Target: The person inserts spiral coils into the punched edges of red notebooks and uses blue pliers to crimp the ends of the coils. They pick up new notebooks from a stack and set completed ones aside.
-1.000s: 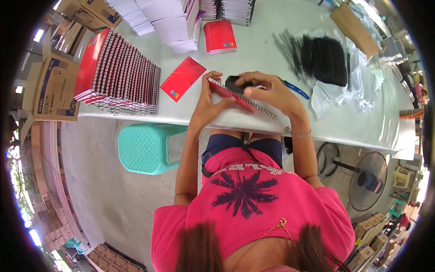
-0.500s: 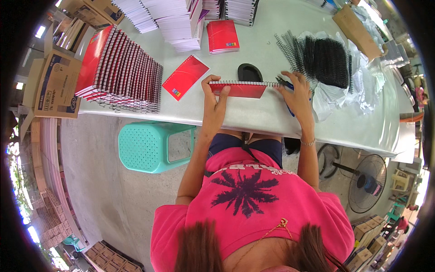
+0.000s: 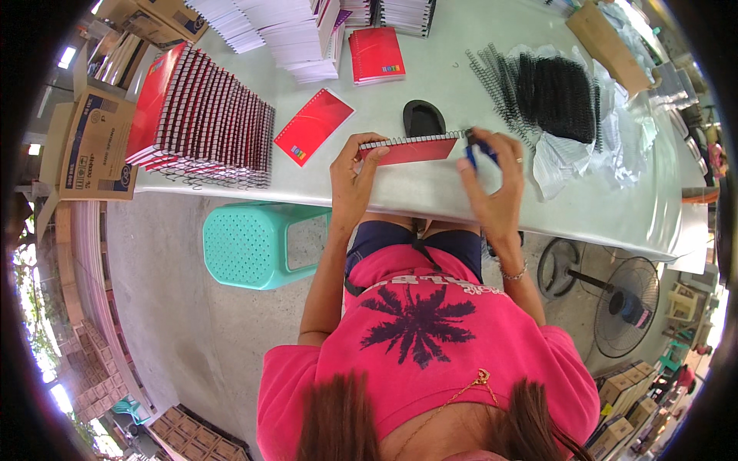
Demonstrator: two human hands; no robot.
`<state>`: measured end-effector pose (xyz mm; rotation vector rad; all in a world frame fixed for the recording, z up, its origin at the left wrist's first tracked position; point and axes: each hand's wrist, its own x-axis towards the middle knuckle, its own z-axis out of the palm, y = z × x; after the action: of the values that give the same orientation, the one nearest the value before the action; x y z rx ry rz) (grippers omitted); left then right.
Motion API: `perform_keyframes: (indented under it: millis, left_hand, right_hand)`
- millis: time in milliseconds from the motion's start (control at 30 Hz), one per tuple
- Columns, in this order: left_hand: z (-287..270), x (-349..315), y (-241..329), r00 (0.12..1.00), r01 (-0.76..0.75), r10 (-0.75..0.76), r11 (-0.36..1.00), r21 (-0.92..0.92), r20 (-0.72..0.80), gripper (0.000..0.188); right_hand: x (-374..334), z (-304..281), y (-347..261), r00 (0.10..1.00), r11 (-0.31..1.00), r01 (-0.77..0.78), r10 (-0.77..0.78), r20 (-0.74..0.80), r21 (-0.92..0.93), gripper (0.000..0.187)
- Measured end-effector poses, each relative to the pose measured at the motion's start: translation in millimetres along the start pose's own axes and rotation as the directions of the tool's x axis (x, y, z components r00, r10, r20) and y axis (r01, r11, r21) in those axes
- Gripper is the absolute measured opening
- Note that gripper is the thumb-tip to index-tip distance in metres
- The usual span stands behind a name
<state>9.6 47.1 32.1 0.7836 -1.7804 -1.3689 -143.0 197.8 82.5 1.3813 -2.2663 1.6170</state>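
A red spiral notebook (image 3: pixel 419 151), coil uppermost, held over the counter (image 3: pixel 430 190) near its front edge.
Head view: I see the left hand (image 3: pixel 352 170), its grip closed on the notebook's 9 o'clock end; the right hand (image 3: pixel 498 175) grips blue-handled pliers (image 3: pixel 484 149) at 3. Around the notebook: a black oval object (image 3: pixel 423 118) at 12, black binding coils (image 3: pixel 557 100) at 2, stacked red spiral notebooks (image 3: pixel 215 119) at 9.

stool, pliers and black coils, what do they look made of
Stool: probably moulded plastic with a soft sheen; even mint green, seat pierced with regular holes.
Pliers: handles likely plastic or rubber, from their solid blue; the dark tip seems metal, though the right hand hides much.
Coils: coated wire or plastic, thin black loops; which one stays open.
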Motion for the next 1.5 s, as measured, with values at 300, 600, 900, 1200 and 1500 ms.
perform_keyframes:
  millis: [300,600,900,1200,1500]
  left_hand:
    - [-5.1,-4.7,-6.0,0.998,0.021,-0.019,0.999,-0.033,0.06,0.019]
    - [-7.3,-5.3,2.0,0.994,0.07,-0.051,0.974,-0.215,0.096,0.025]
    - [-4.1,-8.3,2.5,0.998,0.062,-0.053,0.969,-0.241,0.043,0.029]
    - [-0.2,-16.0,10.2,0.984,0.177,-0.177,0.961,-0.213,0.017,0.028]
    - [-0.2,-14.0,27.2,0.988,0.117,-0.127,0.987,-0.113,-0.09,0.024]
  right_hand:
    - [-24.7,47.2,-26.5,0.969,0.986,0.159,-0.165,0.181,0.048,0.048]
    - [-30.8,67.3,-32.6,0.97,0.979,0.201,-0.195,0.144,-0.032,0.045]
    - [-33.9,72.0,-31.8,0.968,0.975,0.215,-0.204,0.147,-0.06,0.042]
    - [-34.2,66.0,-33.7,0.912,0.853,-0.297,0.12,0.392,0.43,0.032]
    - [-0.4,26.2,-11.2,0.625,0.642,-0.62,0.058,0.778,0.45,0.029]
